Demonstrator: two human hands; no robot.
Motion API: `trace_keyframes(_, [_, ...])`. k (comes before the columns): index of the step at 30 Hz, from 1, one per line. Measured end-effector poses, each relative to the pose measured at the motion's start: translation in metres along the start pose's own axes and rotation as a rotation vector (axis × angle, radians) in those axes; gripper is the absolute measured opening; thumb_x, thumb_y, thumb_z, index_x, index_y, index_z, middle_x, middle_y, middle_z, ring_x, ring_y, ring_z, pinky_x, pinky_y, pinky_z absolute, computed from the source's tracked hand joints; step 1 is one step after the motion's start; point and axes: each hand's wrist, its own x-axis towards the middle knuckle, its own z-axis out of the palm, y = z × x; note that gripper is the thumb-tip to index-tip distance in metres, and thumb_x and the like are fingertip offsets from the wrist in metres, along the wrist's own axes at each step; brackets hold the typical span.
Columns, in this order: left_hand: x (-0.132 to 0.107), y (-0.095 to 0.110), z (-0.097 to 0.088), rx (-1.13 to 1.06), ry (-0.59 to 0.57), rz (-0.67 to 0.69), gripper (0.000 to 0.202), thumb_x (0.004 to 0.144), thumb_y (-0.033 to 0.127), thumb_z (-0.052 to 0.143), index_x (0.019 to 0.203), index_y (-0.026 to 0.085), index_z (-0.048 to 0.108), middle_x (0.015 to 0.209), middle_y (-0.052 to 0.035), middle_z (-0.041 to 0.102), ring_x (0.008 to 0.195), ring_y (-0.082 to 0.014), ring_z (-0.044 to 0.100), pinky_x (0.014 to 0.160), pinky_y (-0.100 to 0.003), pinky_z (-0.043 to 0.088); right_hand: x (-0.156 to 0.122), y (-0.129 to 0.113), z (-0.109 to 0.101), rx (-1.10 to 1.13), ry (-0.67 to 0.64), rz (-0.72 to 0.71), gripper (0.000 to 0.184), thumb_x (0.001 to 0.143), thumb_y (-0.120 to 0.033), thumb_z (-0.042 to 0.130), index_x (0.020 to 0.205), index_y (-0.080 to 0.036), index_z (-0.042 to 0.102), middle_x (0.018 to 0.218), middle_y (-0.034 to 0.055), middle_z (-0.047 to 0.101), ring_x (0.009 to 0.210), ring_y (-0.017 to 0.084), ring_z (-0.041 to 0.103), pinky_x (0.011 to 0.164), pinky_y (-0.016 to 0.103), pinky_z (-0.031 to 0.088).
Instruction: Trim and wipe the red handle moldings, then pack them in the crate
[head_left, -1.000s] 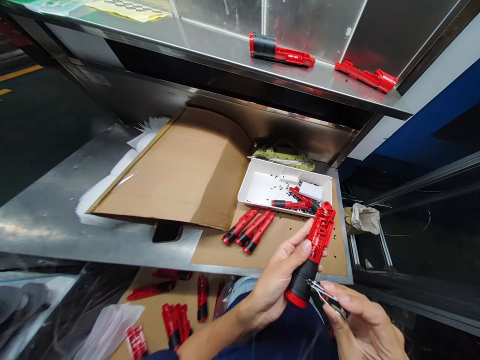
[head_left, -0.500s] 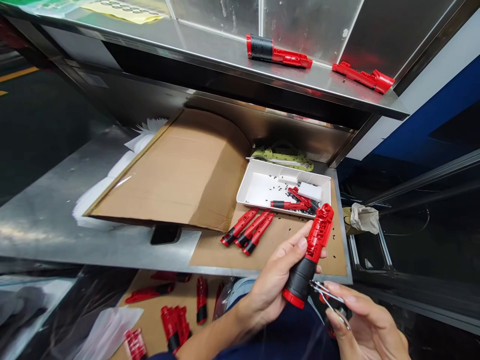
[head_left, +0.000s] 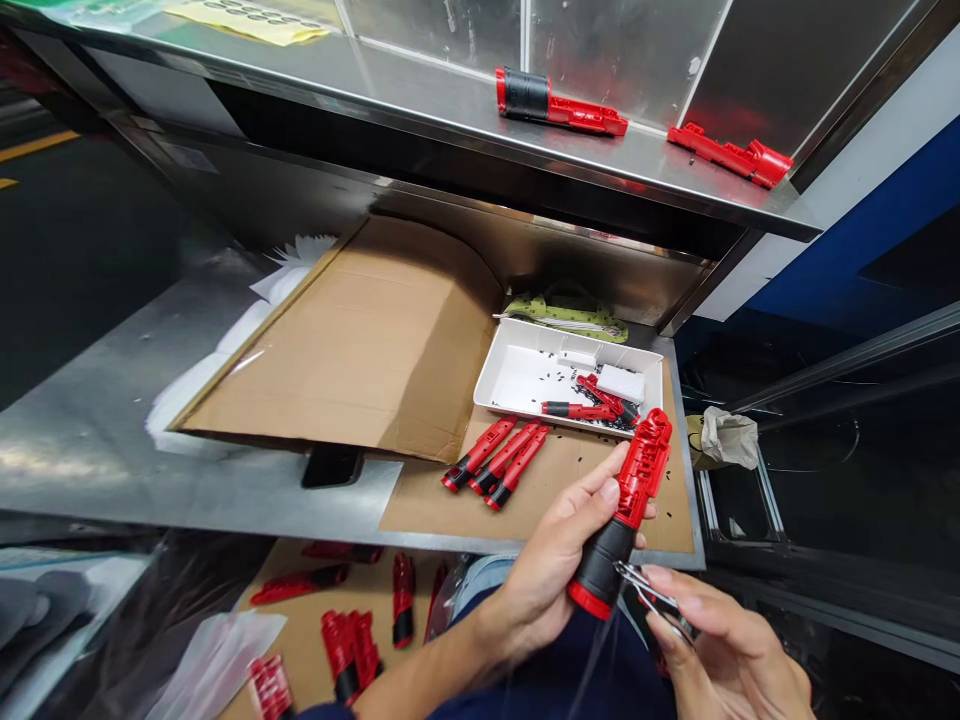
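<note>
Your L hand (head_left: pixel 547 570) grips a red-and-black plastic handle (head_left: pixel 619 530), bright red body, matte black sleeve; your R hand (head_left: pixel 720 640) pinches a silver steel tool (head_left: pixel 649 590). Nearby: white tray (head_left: pixel 517 375) speckled w/ black bits, brown cardboard sheet (head_left: pixel 337 340), lime-green pouch (head_left: pixel 566 318), navy sleeve (head_left: pixel 322 712), blue wall panel (head_left: pixel 847 250).

One head-worn camera looks forward and steeply down from above the person's lap, its frame tilted so that edges run aslant. The bare left hand (head_left: pixel 547 575) and bare right hand (head_left: pixel 720 640) sit close to it at the lower right. Just beyond lies the brushed stainless-steel bench (head_left: pixel 187 470), and a shiny stainless-steel shelf (head_left: pixel 637 170) crosses the top, farther off.
</note>
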Motion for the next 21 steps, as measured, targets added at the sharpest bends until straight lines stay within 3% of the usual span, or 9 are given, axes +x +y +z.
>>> trace_keyframes(4, [0.004,-0.003,-0.002,-0.011,0.012,-0.023,0.054,0.087,0.033,0.069,0.138,0.02,0.058,0.095,-0.0085,0.073,0.068,-0.0095,0.06,0.064,-0.018,0.051,0.0,0.008,-0.004,-0.023,0.069,-0.068,0.019,0.08,-0.011,0.074,0.096,-0.02,0.07,0.086,0.0031,0.08,0.071,0.021,0.077,0.061,0.028,0.066])
trace_keyframes(7, [0.006,-0.004,-0.003,-0.025,0.033,-0.015,0.047,0.09,0.03,0.065,0.136,0.019,0.061,0.1,-0.01,0.072,0.073,-0.0113,0.063,0.067,-0.02,0.054,-0.001,0.014,-0.013,0.029,0.072,-0.156,0.025,0.08,-0.016,0.077,0.103,-0.025,0.069,0.081,0.0006,0.079,0.065,0.02,0.077,0.055,0.026,0.066])
trace_keyframes(12, [0.006,-0.002,-0.002,-0.035,0.049,-0.05,0.049,0.091,0.031,0.063,0.138,0.019,0.058,0.089,-0.0081,0.071,0.066,-0.0107,0.063,0.063,-0.019,0.052,-0.002,0.006,-0.014,0.022,0.083,0.066,0.027,0.08,-0.013,0.076,0.105,-0.021,0.068,0.092,0.0058,0.079,0.08,0.023,0.077,0.07,0.031,0.068])
trace_keyframes(17, [0.004,0.0,0.0,-0.025,0.048,-0.035,0.051,0.089,0.031,0.067,0.138,0.019,0.058,0.091,-0.0088,0.072,0.067,-0.0109,0.063,0.064,-0.018,0.052,0.0,0.003,-0.003,0.03,0.017,0.0,0.029,0.077,-0.007,0.075,0.103,-0.018,0.068,0.093,0.0057,0.079,0.078,0.022,0.078,0.069,0.031,0.067])
trace_keyframes(21, [0.004,-0.001,0.0,-0.027,0.015,-0.035,0.055,0.084,0.037,0.072,0.136,0.022,0.061,0.086,-0.0063,0.071,0.065,-0.0103,0.063,0.061,-0.018,0.05,0.0,0.002,0.0,0.042,0.032,0.036,0.028,0.077,-0.006,0.075,0.101,-0.018,0.069,0.093,0.0052,0.079,0.077,0.022,0.077,0.067,0.03,0.067])
